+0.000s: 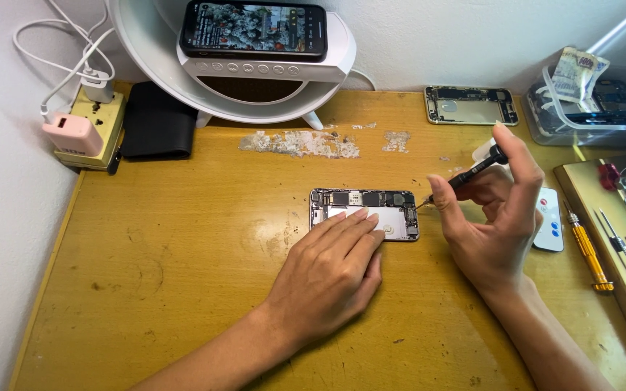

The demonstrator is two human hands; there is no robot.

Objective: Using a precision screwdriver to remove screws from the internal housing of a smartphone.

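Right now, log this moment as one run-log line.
left hand: flat on opened phone | right hand: holds black screwdriver, tip at phone's right edge | surface: wooden table

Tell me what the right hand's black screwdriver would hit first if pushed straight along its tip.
The right hand aims the slim black screwdriver down-left; its tip would probably first meet the right end of the opened grey phone body, which the left hand steadies.

You have open desk [182, 289] left of the phone [364, 204]; the remote [549, 230] and yellow screwdriver [588, 250] crowd the right.
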